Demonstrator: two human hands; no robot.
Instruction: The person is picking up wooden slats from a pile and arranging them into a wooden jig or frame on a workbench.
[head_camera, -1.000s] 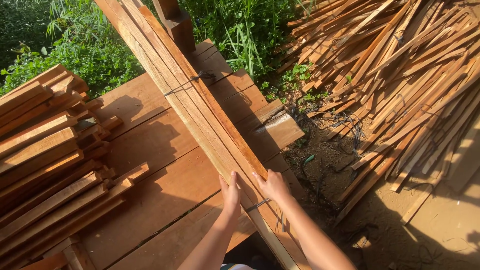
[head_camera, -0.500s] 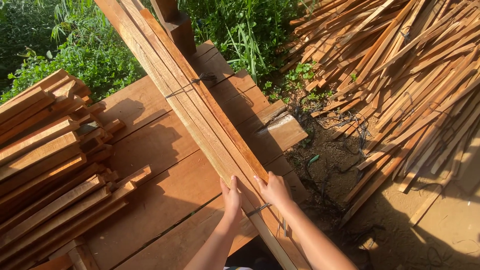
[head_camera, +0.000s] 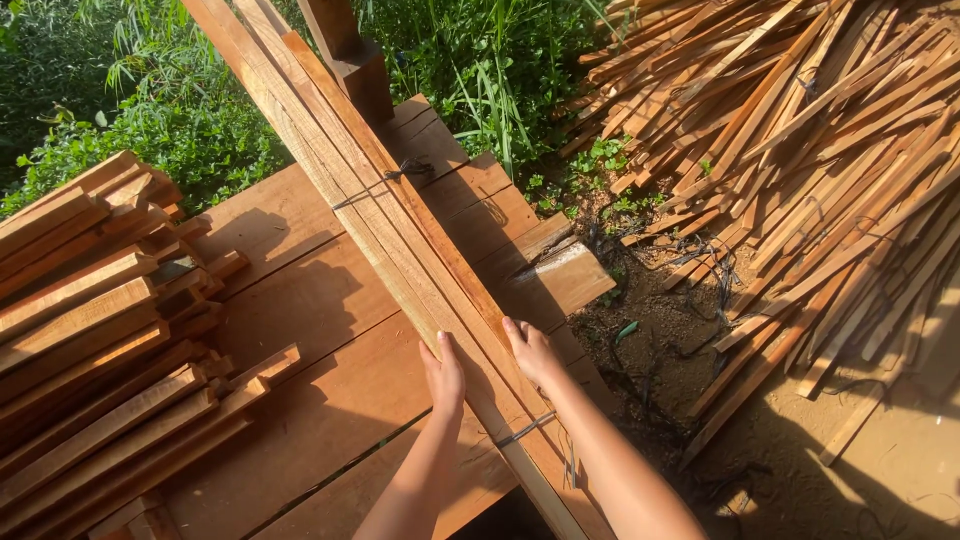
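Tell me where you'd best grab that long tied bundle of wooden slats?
Probably the near end of the bundle of slats, by the wire tie, coming from both long sides as the left hand and right hand do: it is long and narrow, so fingers can wrap its edges.

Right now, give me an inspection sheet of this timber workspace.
Surface: wide reddish planks laid side by side as a platform.
Job's things: wire-tied bundle of long wooden slats lying diagonally across the planks.
Clutter: stack of slats at left; loose heap of slats on the ground at right.
Grips: left hand and right hand pressed flat on the bundle, one on each side.
Cables: binding wire round the bundle; dark strands on the soil.
Surroundings: green plants, bare dirt.
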